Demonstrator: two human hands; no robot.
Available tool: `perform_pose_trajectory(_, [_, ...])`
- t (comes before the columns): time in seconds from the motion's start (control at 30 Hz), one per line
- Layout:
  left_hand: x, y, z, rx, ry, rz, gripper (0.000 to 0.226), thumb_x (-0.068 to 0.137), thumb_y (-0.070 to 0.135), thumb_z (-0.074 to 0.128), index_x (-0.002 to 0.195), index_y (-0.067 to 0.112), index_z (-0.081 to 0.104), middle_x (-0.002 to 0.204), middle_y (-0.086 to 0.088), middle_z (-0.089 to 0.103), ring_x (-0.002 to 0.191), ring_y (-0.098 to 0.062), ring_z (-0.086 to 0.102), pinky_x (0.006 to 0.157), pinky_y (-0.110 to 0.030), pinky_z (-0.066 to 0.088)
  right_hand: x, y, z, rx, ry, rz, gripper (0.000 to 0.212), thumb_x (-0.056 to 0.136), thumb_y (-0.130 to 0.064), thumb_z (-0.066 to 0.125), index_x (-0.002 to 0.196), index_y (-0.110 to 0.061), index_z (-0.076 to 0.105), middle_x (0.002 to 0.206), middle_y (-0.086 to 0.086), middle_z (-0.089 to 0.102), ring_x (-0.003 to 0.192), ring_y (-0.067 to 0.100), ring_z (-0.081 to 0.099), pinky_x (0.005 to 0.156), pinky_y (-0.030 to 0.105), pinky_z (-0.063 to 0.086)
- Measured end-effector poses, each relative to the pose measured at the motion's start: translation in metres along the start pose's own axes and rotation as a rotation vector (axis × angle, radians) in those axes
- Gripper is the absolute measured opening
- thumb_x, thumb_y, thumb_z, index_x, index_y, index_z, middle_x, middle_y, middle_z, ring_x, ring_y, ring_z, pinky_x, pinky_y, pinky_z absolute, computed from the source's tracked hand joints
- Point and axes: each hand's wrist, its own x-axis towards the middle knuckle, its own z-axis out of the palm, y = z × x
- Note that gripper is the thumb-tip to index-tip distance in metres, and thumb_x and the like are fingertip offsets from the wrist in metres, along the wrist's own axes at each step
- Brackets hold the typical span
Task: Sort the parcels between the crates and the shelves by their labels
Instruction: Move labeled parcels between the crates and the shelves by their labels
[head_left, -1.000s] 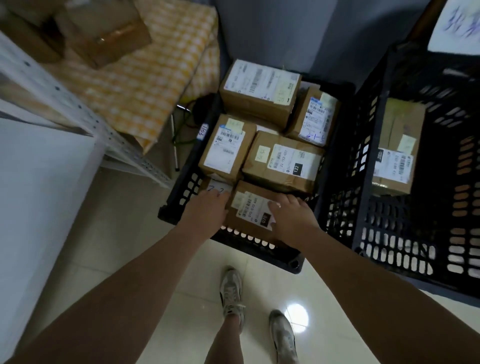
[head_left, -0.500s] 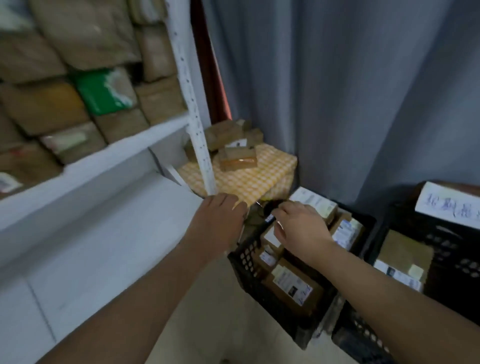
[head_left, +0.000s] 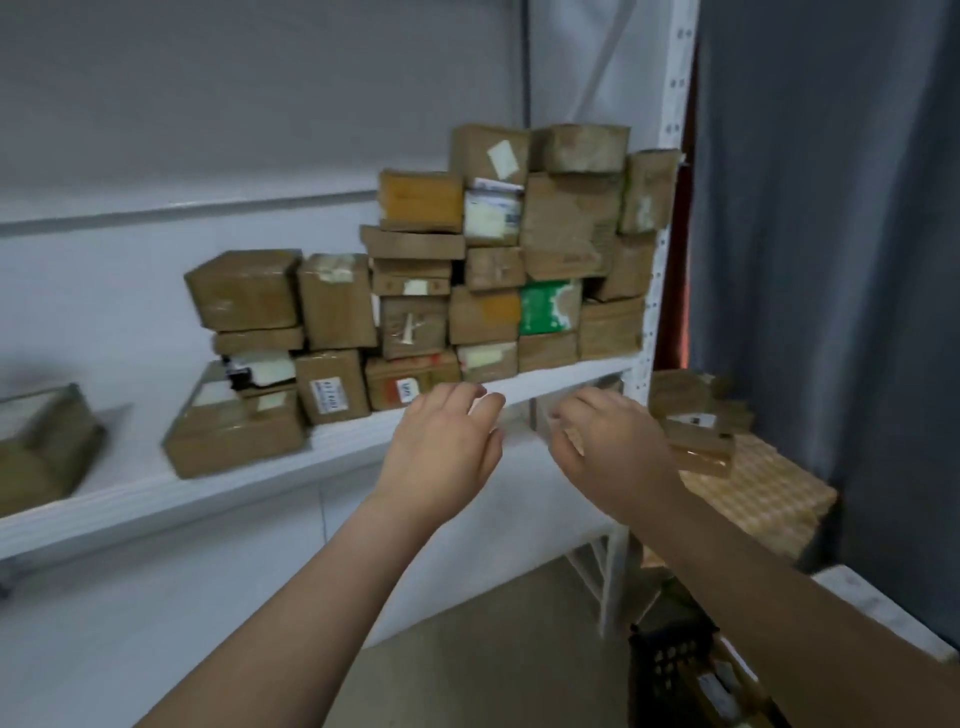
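A white metal shelf (head_left: 332, 457) runs across the view from the left edge to a perforated white post (head_left: 670, 171) on the right, and a grey curtain (head_left: 831, 260) hangs beyond the post. On the shelf board stands a stack of brown cardboard parcels (head_left: 561, 223), piled several rows high against the post and stepping down toward the left; most lie flat with their long sides along the shelf and their short faces toward the camera. A green and white parcel (head_left: 549, 307) sits among them. A larger parcel (head_left: 234, 426) lies at the left end of the stack, turned at an angle, and another parcel (head_left: 41, 441) sits apart near the left edge. To the right of the post, a few more small boxes (head_left: 696, 426) rest on a yellow checked cloth (head_left: 758, 493). A corner of the black crate (head_left: 675, 660) shows at the bottom right.

The left hand (head_left: 441, 452) is raised in front of the shelf edge, fingers loosely spread and slightly curled, holding nothing. The right hand (head_left: 613, 452) is beside it, fingers curled inward; whether it pinches anything cannot be told through the blur.

A second ago both hands were down in the crate on a parcel; half a second ago they were lifted above it. Now they are up at the shelf and the crate has nearly left the view.
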Motion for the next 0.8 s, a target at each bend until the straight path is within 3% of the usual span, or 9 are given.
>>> perform_pose_trajectory(0.17, [-0.032, -0.083, -0.018, 0.077, -0.026, -0.128, 0.032, 0.090, 0.028, 0.058, 0.117, 0.012, 0.063, 0.115, -0.009, 0.063, 0.102, -0.032, 0.057, 0.084, -0.040, 0.045, 0.045, -0.068, 0.040, 0.111, -0.026, -0.063, 0.020, 0.088, -0.017, 0.060, 0.103, -0.010, 0.071, 0.102, 0.007, 0.068, 0.094, 0.028, 0.061, 0.081, 0.037, 0.047])
perform_pose_trajectory(0.33, [-0.058, -0.177, -0.028, 0.128, -0.011, -0.199, 0.032, 0.086, 0.024, 0.063, 0.114, 0.008, 0.063, 0.113, -0.013, 0.062, 0.098, -0.034, 0.059, 0.078, -0.042, 0.050, 0.095, -0.141, 0.094, 0.158, -0.040, -0.130, 0.027, 0.087, -0.020, 0.061, 0.111, -0.011, 0.068, 0.109, 0.006, 0.066, 0.101, 0.028, 0.059, 0.082, 0.035, 0.044])
perform_pose_trajectory(0.47, [-0.058, -0.259, -0.032, 0.145, 0.080, -0.213, 0.045, 0.077, 0.019, 0.072, 0.119, 0.007, 0.059, 0.122, -0.019, 0.057, 0.101, -0.039, 0.058, 0.079, -0.045, 0.051, 0.142, -0.195, 0.136, 0.159, -0.028, -0.130, 0.043, 0.089, -0.026, 0.059, 0.130, -0.016, 0.056, 0.134, 0.005, 0.053, 0.124, 0.026, 0.046, 0.099, 0.039, 0.038])
perform_pose_trajectory(0.57, [-0.048, -0.310, -0.028, 0.104, 0.092, -0.257, 0.058, 0.083, 0.025, 0.068, 0.135, 0.010, 0.047, 0.137, -0.019, 0.045, 0.115, -0.037, 0.051, 0.090, -0.045, 0.047, 0.180, -0.228, 0.163, 0.097, -0.014, -0.123, 0.056, 0.089, -0.033, 0.058, 0.142, -0.021, 0.041, 0.150, 0.009, 0.034, 0.138, 0.027, 0.029, 0.110, 0.043, 0.027])
perform_pose_trajectory(0.7, [-0.022, -0.355, -0.016, -0.121, 0.040, -0.375, 0.076, 0.090, 0.039, 0.058, 0.150, 0.024, 0.014, 0.151, -0.014, 0.025, 0.128, -0.032, 0.040, 0.100, -0.040, 0.040, 0.231, -0.251, 0.183, -0.034, 0.010, -0.047, 0.073, 0.090, -0.043, 0.055, 0.150, -0.024, 0.019, 0.157, 0.014, 0.013, 0.144, 0.032, 0.009, 0.117, 0.047, 0.004])
perform_pose_trajectory(0.8, [0.004, -0.374, -0.010, -0.365, 0.033, -0.451, 0.077, 0.093, 0.045, 0.051, 0.151, 0.030, 0.004, 0.141, -0.014, 0.041, 0.120, -0.030, 0.049, 0.090, -0.032, 0.040, 0.262, -0.252, 0.189, -0.123, -0.002, 0.043, 0.073, 0.091, -0.050, 0.049, 0.150, -0.027, 0.015, 0.155, 0.015, 0.019, 0.142, 0.032, 0.014, 0.115, 0.049, 0.006])
